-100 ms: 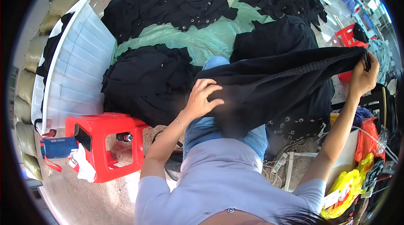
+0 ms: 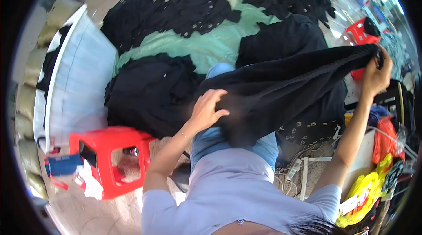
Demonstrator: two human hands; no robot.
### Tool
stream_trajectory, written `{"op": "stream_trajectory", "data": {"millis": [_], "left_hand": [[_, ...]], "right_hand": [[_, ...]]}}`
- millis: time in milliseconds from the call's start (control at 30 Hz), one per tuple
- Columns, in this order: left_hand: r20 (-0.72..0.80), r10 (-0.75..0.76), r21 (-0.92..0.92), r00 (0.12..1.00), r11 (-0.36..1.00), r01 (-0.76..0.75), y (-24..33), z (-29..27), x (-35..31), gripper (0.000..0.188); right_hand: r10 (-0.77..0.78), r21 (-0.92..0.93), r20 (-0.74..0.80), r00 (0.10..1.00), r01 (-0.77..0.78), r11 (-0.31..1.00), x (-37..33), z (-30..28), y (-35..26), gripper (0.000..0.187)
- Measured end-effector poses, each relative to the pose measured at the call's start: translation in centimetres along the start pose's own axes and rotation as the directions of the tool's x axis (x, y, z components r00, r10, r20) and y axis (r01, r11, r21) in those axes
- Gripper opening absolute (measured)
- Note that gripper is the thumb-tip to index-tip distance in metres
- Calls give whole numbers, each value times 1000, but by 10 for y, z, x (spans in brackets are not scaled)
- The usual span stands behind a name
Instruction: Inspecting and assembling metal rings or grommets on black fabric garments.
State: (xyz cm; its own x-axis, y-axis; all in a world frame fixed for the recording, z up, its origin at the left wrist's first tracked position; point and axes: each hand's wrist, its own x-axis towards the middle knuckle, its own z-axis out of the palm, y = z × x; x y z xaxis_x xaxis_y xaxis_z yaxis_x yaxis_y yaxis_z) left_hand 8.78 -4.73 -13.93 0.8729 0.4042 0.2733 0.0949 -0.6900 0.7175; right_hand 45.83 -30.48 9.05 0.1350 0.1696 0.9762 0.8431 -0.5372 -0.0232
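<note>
A black garment with a ribbed or gathered seam along its length is stretched across my lap. My right hand pinches its far right end and holds it raised; a small dark piece shows between the fingers, too unclear to name. At the garment's left side lies my left hand, fingers and thumb spread apart. Whether its fingertips touch the cloth is hard to tell. A heap of black clothing sits just beyond the left hand, and another black heap rises behind the stretched garment.
More black garments with shiny rings lie on a green sheet ahead. A white bin stands left, near a red stool with a blue pouch. On the right are a yellow plastic bag and cables.
My left hand has shifted slightly left and its fingers remain spread. The right hand still holds the raised end, and the cloth's folds have changed a little. The whole view has tilted slightly.
</note>
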Motion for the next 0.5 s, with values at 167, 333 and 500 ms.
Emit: {"op": "stream_trajectory", "data": {"millis": [167,333,500], "left_hand": [[392,-173,-133,903,961,242,-18,-36,7,41],[457,-139,349,879,937,-34,11,-85,66,22],[-63,-10,137,998,990,18,66,-195,249,13]], "right_hand": [[-88,67,128,988,80,995,-15,19,-13,44],[101,-167,312,945,-50,985,-26,18,-4,27],[250,-455,175,952,-147,878,34,22,120,27]]}}
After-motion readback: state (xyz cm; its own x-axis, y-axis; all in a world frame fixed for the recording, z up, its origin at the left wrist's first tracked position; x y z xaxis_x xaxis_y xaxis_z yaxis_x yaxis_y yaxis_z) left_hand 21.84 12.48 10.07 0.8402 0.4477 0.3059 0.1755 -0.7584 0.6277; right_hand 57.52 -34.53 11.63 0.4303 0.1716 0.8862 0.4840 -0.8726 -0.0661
